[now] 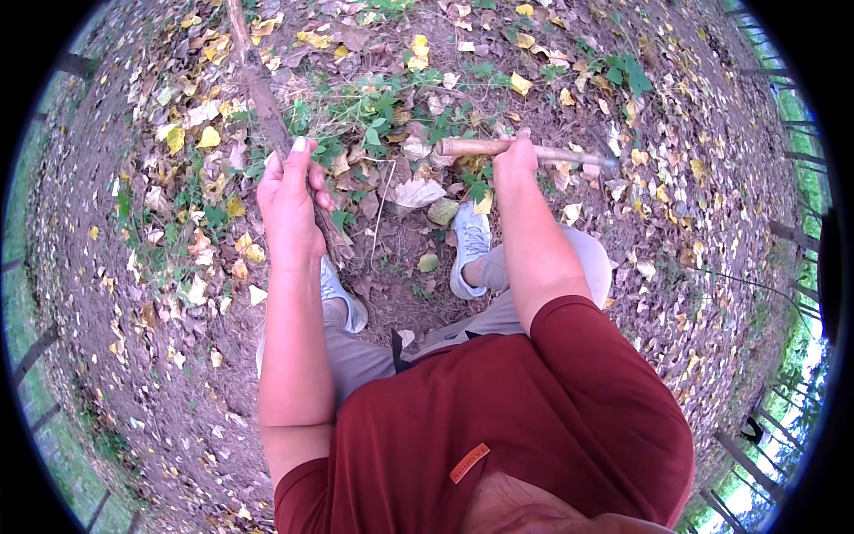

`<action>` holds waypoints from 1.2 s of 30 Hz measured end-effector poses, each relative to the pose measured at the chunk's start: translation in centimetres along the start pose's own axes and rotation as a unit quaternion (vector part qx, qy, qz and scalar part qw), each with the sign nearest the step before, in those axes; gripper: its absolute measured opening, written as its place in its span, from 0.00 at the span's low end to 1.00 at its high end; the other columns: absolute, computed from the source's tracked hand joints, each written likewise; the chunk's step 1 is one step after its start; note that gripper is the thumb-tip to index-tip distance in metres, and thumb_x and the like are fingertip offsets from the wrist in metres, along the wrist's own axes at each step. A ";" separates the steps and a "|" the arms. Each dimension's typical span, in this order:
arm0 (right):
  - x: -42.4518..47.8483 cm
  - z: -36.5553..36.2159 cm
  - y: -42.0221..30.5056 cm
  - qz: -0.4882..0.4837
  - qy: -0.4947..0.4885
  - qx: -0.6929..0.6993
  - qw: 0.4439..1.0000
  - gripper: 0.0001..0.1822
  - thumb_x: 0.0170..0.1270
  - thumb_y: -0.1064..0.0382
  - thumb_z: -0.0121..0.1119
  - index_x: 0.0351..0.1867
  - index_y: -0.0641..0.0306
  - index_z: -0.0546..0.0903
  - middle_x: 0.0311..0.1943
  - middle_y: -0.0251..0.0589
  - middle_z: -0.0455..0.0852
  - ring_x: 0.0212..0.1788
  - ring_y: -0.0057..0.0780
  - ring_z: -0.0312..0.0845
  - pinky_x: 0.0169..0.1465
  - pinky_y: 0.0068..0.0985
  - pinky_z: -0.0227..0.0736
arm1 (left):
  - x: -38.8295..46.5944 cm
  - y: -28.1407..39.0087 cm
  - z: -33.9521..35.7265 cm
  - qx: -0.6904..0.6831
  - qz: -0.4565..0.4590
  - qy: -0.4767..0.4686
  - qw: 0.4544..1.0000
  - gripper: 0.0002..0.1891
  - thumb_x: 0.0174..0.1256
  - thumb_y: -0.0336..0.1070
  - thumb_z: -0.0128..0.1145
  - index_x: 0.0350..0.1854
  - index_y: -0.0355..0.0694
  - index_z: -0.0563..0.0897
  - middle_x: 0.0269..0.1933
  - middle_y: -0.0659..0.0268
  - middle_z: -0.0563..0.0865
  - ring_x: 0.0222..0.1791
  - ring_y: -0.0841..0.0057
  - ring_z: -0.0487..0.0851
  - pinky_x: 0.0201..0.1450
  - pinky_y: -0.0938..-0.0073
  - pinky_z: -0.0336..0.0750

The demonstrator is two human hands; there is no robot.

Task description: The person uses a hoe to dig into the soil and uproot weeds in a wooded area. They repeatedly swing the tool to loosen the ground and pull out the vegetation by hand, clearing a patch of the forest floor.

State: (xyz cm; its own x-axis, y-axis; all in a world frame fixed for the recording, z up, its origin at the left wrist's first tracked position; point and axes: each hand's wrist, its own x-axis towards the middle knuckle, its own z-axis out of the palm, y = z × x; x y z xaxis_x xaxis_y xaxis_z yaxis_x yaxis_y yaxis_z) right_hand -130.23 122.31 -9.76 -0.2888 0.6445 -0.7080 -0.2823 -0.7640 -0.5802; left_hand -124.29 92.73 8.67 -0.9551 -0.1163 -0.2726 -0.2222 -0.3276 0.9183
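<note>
A long wooden branch (261, 93) slants from the top left edge down to a ragged lower end between my feet. My left hand (293, 180) grips it near that lower end, the thumb lying along the bark. In my right hand (516, 155) is a hand tool with a wooden handle (462, 147), held about mid-handle and lying nearly level. Its dark, narrow metal head (606, 148) points to the right, away from the branch; the exact kind of tool cannot be told. Branch and tool are apart.
Fallen leaves (417, 193) and green weeds (377, 123) cover the soil around me. A greenish stone or clod (442, 211) lies beside my right shoe (472, 250). My left shoe (339, 297) is near the branch's lower end. Tree trunks (747, 464) stand at the far edges.
</note>
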 end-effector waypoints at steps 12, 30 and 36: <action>-19.9 -7.2 15.0 0.409 -0.374 -0.426 0.715 0.06 0.54 0.70 0.57 0.23 0.70 0.74 0.15 0.40 0.72 0.12 0.30 0.69 0.15 0.30 0.67 | 0.6 -0.6 1.0 0.000 0.021 0.016 1.000 0.13 0.65 0.42 0.55 0.41 0.37 0.75 0.19 0.73 0.70 0.12 0.86 0.66 0.14 0.85 0.62; -4.1 -0.7 6.1 0.043 -0.122 -0.132 0.983 0.07 0.57 0.74 0.52 0.35 0.72 0.68 0.20 0.40 0.71 0.14 0.29 0.69 0.17 0.27 0.68 | -0.5 -0.2 0.0 0.020 -0.021 -0.016 0.999 0.13 0.66 0.42 0.53 0.42 0.36 0.74 0.19 0.72 0.69 0.13 0.85 0.65 0.16 0.83 0.61; -6.5 -5.1 8.8 0.085 -0.046 -0.196 0.976 0.06 0.64 0.69 0.51 0.35 0.69 0.68 0.23 0.38 0.71 0.20 0.29 0.71 0.23 0.30 0.75 | -0.7 0.3 -0.4 0.021 -0.021 0.006 1.000 0.13 0.66 0.42 0.53 0.42 0.35 0.74 0.19 0.72 0.69 0.14 0.86 0.65 0.16 0.84 0.61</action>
State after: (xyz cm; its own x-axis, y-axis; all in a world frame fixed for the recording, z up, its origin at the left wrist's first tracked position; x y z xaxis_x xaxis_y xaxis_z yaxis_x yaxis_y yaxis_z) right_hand -126.21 111.25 -12.28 -0.3876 0.4940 -0.7783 0.1428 -0.8019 -0.5801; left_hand -123.66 92.33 9.03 -0.9424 -0.1138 -0.3146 -0.2706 -0.2938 0.9168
